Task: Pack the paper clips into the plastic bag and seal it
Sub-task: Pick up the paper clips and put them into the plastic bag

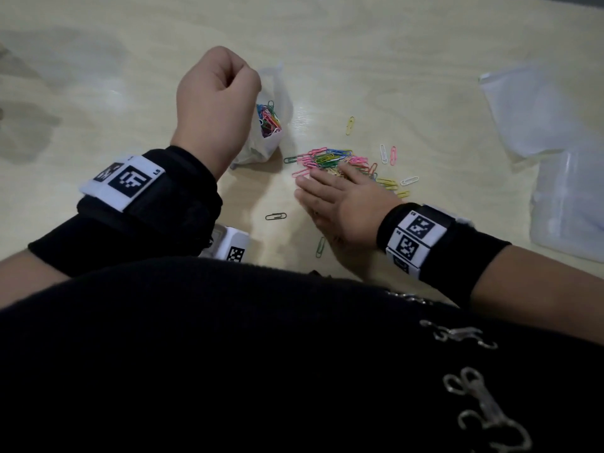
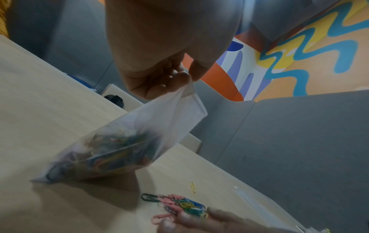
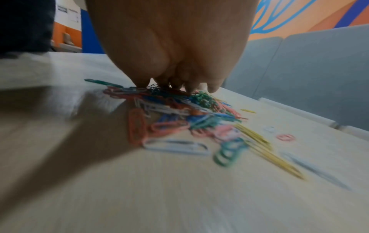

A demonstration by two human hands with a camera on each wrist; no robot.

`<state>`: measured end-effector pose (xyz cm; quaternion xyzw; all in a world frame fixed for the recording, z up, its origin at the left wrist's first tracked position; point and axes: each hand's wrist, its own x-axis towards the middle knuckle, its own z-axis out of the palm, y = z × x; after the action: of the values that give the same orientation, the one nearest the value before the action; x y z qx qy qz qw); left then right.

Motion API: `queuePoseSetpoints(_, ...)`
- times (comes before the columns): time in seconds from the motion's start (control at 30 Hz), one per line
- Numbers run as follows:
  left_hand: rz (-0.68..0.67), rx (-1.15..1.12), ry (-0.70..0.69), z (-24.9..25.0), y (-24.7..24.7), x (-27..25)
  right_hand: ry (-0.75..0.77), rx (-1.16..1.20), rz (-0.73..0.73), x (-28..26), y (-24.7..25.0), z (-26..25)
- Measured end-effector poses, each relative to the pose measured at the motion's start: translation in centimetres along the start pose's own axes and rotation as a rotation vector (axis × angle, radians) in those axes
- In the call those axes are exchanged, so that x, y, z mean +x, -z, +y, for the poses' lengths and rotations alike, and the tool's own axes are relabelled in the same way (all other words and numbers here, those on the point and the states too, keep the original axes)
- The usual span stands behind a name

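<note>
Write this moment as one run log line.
left hand: pinches plastic bag rim | right hand: fingers on paper clips | bag: unsealed

Head cam looks straight down over the chest at the table (image 1: 408, 44). Left wrist cam sits low, aimed along the fingers toward grey partitions (image 2: 299, 134). Right wrist cam skims the tabletop, super close. All three catch the paper clip pile (image 1: 333, 158).

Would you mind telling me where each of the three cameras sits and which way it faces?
Head: on the head, facing down at the table; both hands and forearms show.
Left wrist: under the wrist, along the left hand pinching the plastic bag.
Right wrist: low, along the right hand, fingertips in the paper clip pile.
Shared: all three show the pile.
</note>
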<state>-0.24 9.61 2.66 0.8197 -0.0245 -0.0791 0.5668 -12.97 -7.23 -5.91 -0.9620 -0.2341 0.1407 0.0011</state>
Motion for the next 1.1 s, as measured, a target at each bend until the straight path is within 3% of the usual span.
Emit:
queuePoseSetpoints(0.1,-0.034,0.018,0.0,0.1,-0.7,-0.5,-0.118,0.033,0.064,-0.9,0.5,0.9)
queuePoseSetpoints(0.2,-0.096,0.042,-0.004,0.1,-1.5,-1.2,-0.326,0.152,-0.043,-1.0,1.2,1.2)
queuePoseSetpoints(0.3,-0.176,0.078,-0.017,0.3,-2.4,-1.9,-0.357,0.165,-0.061,-0.9,0.7,1.3)
queuePoseSetpoints(0.5,-0.382,0.135,-0.037,0.2,-3.6,-3.1,-0.401,0.246,0.105,-1.8,0.3,1.7)
queuePoseSetpoints(0.67,-0.477,0.223,-0.039,0.1,-4.2,-3.1,-0.542,0.348,0.117,-2.2,1.3,2.6)
queuePoseSetpoints(0.87,-0.462,0.27,-0.01,-0.2,-4.7,-3.0,-0.843,0.753,0.211,-2.7,4.1,4.0)
queuePoseSetpoints(1.1,-0.448,0.283,0.013,-0.7,-4.7,-2.8,-0.874,1.411,0.352,-2.1,7.6,3.4)
